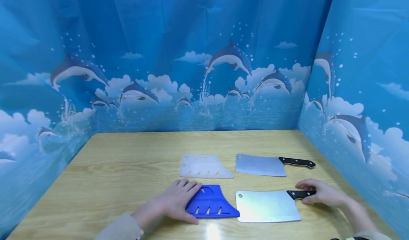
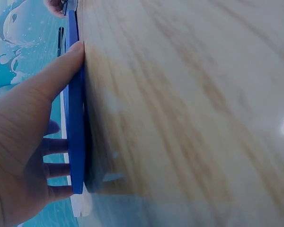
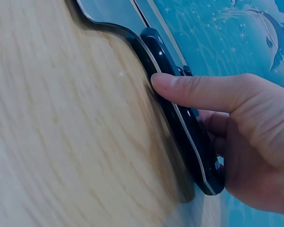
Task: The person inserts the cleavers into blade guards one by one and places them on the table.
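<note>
My left hand (image 1: 180, 201) grips the wide end of a blue blade guard (image 1: 211, 201), a plastic cover with slots along its edges. In the left wrist view its thumb lies along the near edge and the fingers come round from the other side. The guard's pointed end meets the blade of the nearer cleaver (image 1: 266, 207). On the right, my right hand (image 1: 327, 194) holds that cleaver by its black handle (image 3: 168, 101), thumb on the near side and fingers behind. The blade lies flat, its holed corner toward the guard.
Behind these lie a translucent white blade guard (image 1: 204, 167) and a second cleaver (image 1: 260, 164), its black handle pointing right. All sit on a wood-grain table (image 1: 127, 158). Blue dolphin-print curtains (image 1: 179, 37) stand along the table's back and sides.
</note>
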